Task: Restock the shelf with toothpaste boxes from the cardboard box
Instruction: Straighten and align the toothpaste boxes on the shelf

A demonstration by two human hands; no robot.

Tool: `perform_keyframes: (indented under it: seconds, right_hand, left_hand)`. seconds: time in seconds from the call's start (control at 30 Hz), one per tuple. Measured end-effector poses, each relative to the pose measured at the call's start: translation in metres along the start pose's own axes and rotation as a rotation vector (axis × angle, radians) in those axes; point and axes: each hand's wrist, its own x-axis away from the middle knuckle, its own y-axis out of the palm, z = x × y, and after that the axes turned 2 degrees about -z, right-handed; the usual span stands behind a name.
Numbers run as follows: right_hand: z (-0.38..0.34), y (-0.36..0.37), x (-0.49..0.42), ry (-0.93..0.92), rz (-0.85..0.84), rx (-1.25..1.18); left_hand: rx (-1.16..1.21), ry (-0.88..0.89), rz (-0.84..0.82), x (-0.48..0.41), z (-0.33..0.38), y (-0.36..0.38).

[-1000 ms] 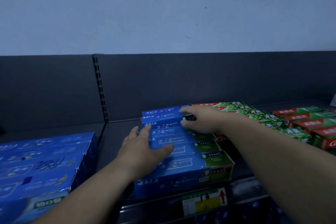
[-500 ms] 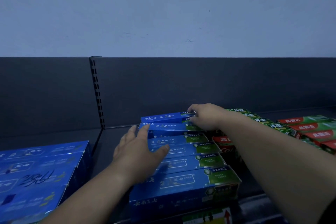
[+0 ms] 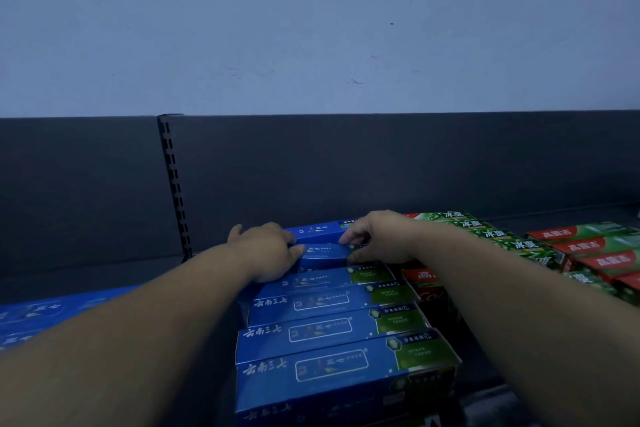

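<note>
The left hand's [image 3: 266, 255] fingers curl over the left end of a blue toothpaste box [image 3: 323, 251]. The right hand [image 3: 379, 239] pinches its right end with bent fingers. The box lies flat and crosswise toward the back of a dark shelf [image 3: 114, 276], at the far end of a row of blue boxes [image 3: 311, 329] that runs toward the viewer. A further blue box [image 3: 317, 229] sits just behind it.

To the right, touching the right wrist, is a row of green boxes [image 3: 491, 234]. Beyond them lie red and green boxes [image 3: 595, 246], and a red box [image 3: 420, 279] is partly hidden under the right forearm. More blue boxes [image 3: 38, 314] are cut off at the left edge.

The near blue boxes read "云南三七", the green ones "冰爽", the red ones "高露洁". Smaller print is too dim to read.

Behind stand a dark back panel [image 3: 346, 166], a slotted post [image 3: 173, 184] and a pale wall [image 3: 311, 28]. The hands cover both ends of the held box.
</note>
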Motion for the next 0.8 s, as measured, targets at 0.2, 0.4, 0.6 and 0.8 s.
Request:
perform_keyframes:
  seconds: [0.2, 0.4, 0.6, 0.8]
  right_hand:
    - [-0.005, -0.003, 0.001, -0.022, -0.068, -0.107]
    - [-0.011, -0.008, -0.011, -0.018, 0.144, -0.025]
    - [-0.008, -0.004, -0.033, 0.167, -0.011, 0.223]
    - [-0.007, -0.006, -0.036, 0.176, 0.026, 0.163]
  left_hand:
    - [-0.085, -0.058, 0.041, 0.012, -0.002, -0.006]
    - [0.085, -0.086, 0.088, 0.003, -0.011, -0.007]
    - [0.227, -0.145, 0.007, -0.002, -0.010, -0.009]
    - [0.432, -0.162, 0.003, -0.001, -0.012, -0.007]
